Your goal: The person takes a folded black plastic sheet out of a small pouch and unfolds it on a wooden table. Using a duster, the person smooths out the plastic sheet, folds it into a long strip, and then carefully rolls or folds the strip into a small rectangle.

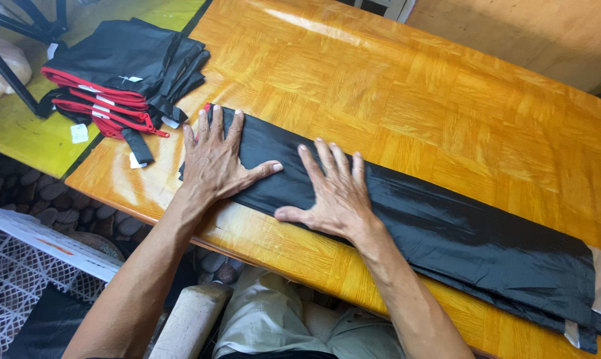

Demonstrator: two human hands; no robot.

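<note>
A long strip of black fabric (446, 226) lies folded lengthwise along the near side of a glossy wooden table (406, 86). My left hand (215, 158) rests flat on the strip's left end, fingers spread. My right hand (333, 189) presses flat on the fabric just to its right, fingers apart. Neither hand grips anything. A thin red edge shows at the fabric's far left end, by my left fingers.
A stack of folded black pieces with red trim and white tags (124, 73) sits at the table's far left corner. A white wire crate (21, 266) stands on the floor at lower left. A black stand's legs (21, 26) are at top left.
</note>
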